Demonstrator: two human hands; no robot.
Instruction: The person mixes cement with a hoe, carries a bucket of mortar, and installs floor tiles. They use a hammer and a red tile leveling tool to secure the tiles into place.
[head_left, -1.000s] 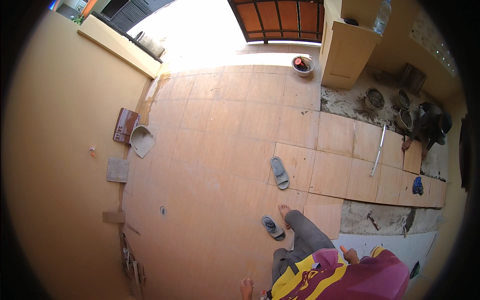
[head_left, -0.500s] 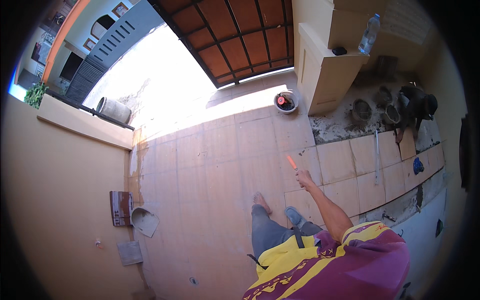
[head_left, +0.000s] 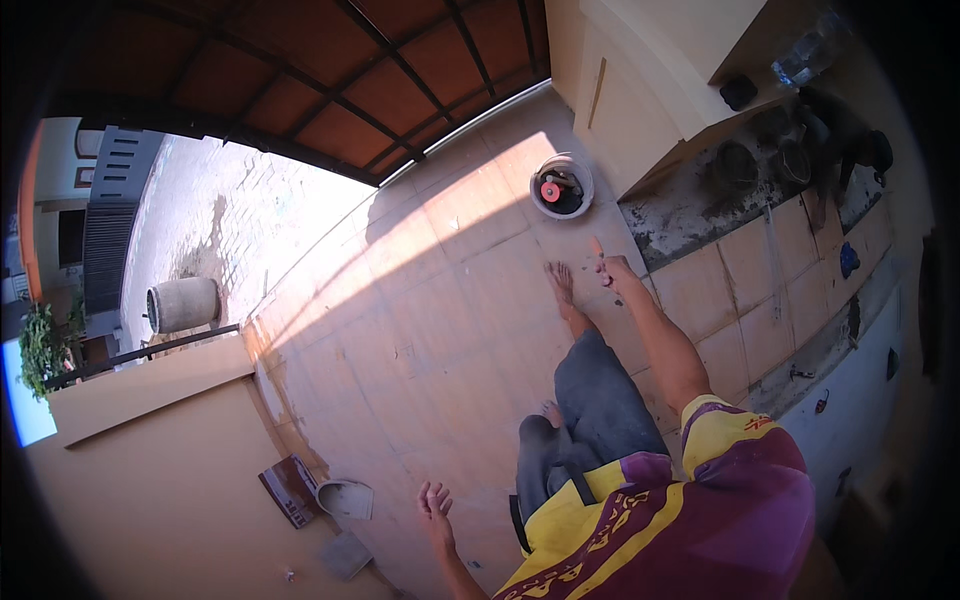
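Observation:
My right hand (head_left: 614, 274) is closed around a slim tool with an orange end (head_left: 597, 246); the rest of the tool is too small and covered to make out. Just beyond that hand stands a white bucket (head_left: 536, 200) on the tiles, holding dark items and a red round piece (head_left: 550, 191). My left hand (head_left: 435, 500) hangs low over the tiled floor, fingers apart, with nothing in it. My bare foot (head_left: 562, 284) is on the tiles between the bucket and my right hand.
At the right, a co-worker (head_left: 850, 150) crouches by newly laid tiles (head_left: 760, 265) and dark round containers (head_left: 735, 165). A pillar (head_left: 640, 90) rises behind the bucket. By the left wall lie a cardboard box (head_left: 291, 490), a pale scoop-shaped container (head_left: 345, 499) and a grey slab (head_left: 346, 555).
I have stepped toward the bucket, and my right hand with the orange-ended tool is now close to it. My left hand has come into view. The view has turned.

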